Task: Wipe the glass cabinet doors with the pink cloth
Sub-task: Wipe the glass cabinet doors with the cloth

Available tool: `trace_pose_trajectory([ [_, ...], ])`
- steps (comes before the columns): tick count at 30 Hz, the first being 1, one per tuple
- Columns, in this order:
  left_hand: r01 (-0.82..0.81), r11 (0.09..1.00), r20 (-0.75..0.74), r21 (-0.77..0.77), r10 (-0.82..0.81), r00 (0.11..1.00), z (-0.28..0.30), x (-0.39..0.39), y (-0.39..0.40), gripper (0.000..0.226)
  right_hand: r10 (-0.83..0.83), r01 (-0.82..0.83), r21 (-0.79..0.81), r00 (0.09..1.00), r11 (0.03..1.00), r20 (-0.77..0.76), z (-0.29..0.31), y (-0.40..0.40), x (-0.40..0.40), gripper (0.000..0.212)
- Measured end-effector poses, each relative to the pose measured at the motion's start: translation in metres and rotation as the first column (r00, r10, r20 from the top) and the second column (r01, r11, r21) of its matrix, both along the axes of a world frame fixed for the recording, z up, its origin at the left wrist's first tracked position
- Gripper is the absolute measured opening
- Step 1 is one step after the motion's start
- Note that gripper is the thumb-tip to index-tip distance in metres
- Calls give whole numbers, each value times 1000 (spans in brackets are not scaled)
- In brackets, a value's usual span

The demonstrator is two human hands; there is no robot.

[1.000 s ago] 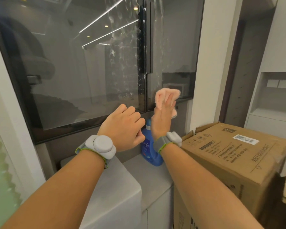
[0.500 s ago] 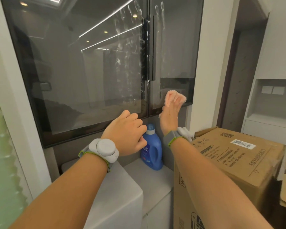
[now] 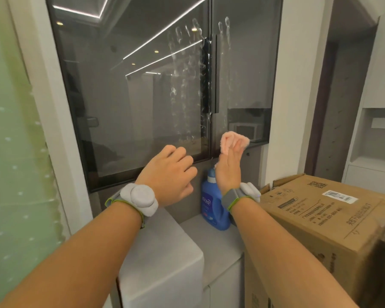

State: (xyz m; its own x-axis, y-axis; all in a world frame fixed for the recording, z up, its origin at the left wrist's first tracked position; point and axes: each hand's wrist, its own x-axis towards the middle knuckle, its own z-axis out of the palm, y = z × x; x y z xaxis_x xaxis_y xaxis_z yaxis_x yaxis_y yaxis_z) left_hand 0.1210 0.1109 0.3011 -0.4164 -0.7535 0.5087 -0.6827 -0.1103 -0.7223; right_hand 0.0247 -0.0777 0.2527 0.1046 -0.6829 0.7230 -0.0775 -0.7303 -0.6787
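Head view: the pink cloth (image 3: 234, 142) is bunched at the lower edge of the right glass door (image 3: 246, 70), close beside the centre seam.
Cloth: soft, fleecy, crumpled into a small pad with one pointed corner sticking out to the right.
Right hand (image 3: 229, 171): upright with its edge toward the camera, fingers closed around the cloth and holding it to the pane (actual contact with the glass cannot be confirmed from this angle).
Left hand (image 3: 171, 174): loosely curled and holding nothing, hovering before the bottom frame of the left glass door (image 3: 129, 90).
Step in hand: probably wiping the lowest strip of the right door.
Next move: likely calls for sweeping upward with flat, even pressure, since the smears (image 3: 187, 85) cluster higher up along the seam.
Glass: dark, glossy, mirror-like, flat rectangular panes in slim dark frames; streaky finger marks run vertically on both sides of the handle (image 3: 215, 74).
Nearby: a blue plastic bottle (image 3: 212, 207) stands on the smooth grey counter (image 3: 218, 236) below the doors.
Further out: a matte corrugated cardboard box (image 3: 333, 218) sits to the right.
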Motion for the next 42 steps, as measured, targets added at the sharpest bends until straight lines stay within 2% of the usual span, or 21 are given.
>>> trace_pose_trajectory([
  [2,8,996,30,-92,-5,1000,6,13,17,15,-20,20,25,1000,999,9,4,17,8,36],
  [4,-9,986,40,-167,16,999,13,25,33,17,-64,63,-47,998,997,-19,-4,31,18,43],
  [5,-23,980,43,-196,32,999,17,30,41,18,-74,69,-86,996,994,-57,-7,42,24,50],
  [7,-40,968,44,-248,52,998,26,36,54,23,-14,10,-46,995,999,-94,-8,70,31,70],
  [10,-71,951,43,-301,88,995,35,42,67,33,-25,16,-46,979,999,-204,-6,96,45,61],
  [12,-99,950,30,-296,113,993,39,44,73,39,-53,29,-116,977,993,-208,-4,110,51,65],
  [14,-115,947,-6,-300,118,993,40,47,79,41,-25,-20,-230,981,973,-194,-2,131,59,61],
  [16,-119,945,-26,-304,117,993,40,48,81,43,-9,-75,-350,973,934,-231,-3,143,66,68],
  [18,-130,944,-25,-305,129,991,40,46,80,49,29,-134,-400,966,907,-259,-1,144,63,70],
  [22,-180,934,-26,-309,181,983,40,45,80,58,-59,-35,-275,943,961,-327,21,109,48,64],
  [25,-201,936,-17,-290,205,979,40,46,78,62,23,-51,-131,979,990,-203,51,94,44,60],
  [27,-208,931,-12,-300,214,977,40,47,75,63,34,-65,-217,989,974,-143,57,97,45,62],
  [30,-210,929,5,-303,222,975,39,48,72,63,-15,-80,-448,979,890,-203,30,101,42,69],
  [31,-208,929,10,-306,222,975,39,50,73,63,-19,-85,-451,975,888,-223,18,102,42,68],
  [33,-213,926,15,-310,229,973,39,51,72,62,10,-85,-347,977,934,-212,8,101,41,70],
  [36,-221,930,16,-295,236,972,39,51,69,61,-8,-23,-210,989,977,-146,40,108,43,76],
  [40,-224,928,20,-299,240,970,39,52,69,59,10,-22,-167,997,986,-74,94,110,48,78],
  [42,-223,931,20,-290,239,971,38,52,69,57,-3,-4,-156,999,988,-41,95,106,48,79],
])
